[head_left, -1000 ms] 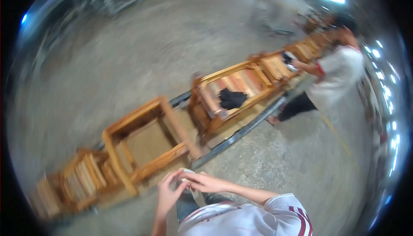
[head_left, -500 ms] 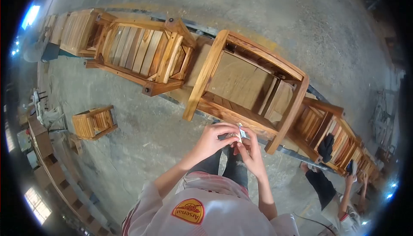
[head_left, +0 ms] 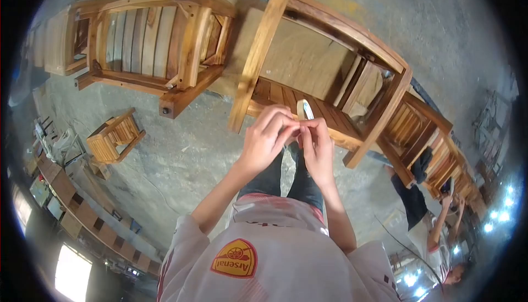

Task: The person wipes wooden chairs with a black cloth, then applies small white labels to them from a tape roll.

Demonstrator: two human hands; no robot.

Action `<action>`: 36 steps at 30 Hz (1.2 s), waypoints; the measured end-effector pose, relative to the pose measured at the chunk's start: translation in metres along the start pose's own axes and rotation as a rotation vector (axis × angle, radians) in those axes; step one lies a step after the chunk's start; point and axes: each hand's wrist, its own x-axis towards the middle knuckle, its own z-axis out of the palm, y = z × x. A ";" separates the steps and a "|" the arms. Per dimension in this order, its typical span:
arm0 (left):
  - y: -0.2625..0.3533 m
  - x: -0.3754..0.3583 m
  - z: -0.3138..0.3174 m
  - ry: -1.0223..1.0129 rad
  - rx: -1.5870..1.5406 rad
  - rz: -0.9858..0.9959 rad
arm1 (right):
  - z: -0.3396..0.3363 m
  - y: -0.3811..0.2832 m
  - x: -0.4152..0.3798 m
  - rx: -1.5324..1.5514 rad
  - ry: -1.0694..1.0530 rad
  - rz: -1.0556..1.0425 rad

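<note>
A small roll of pale tape [head_left: 304, 110] rises between the fingertips of both hands, in front of a wooden chair [head_left: 324, 128]. My left hand [head_left: 265, 139] has its thumb and fingertips pinched together beside the roll; what they grip is too small to make out. My right hand [head_left: 317, 148] is closed at the lower edge of the roll, holding it upright. The fingertips of the two hands meet. The chair's slats and front rail lie just beyond them.
More wooden chairs stand in a row, one at the left [head_left: 137, 43] and one at the right [head_left: 412, 126]. A small wooden stool [head_left: 114, 137] is on the floor at left. A co-worker [head_left: 434, 225] reaches toward the right-hand chairs.
Both hands have come up in the view, and the roll now shows more clearly above the fingertips. The view has shifted, with the chairs higher in the frame.
</note>
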 end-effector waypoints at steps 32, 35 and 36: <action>-0.180 0.231 0.011 0.326 -0.249 -0.347 | -0.016 0.043 0.035 0.403 0.195 0.018; -0.167 0.248 -0.012 -0.022 -0.029 -0.457 | -0.022 0.047 0.027 0.413 0.144 0.050; -0.170 0.252 -0.016 -0.127 0.078 -0.447 | -0.024 0.050 0.023 0.425 0.119 0.063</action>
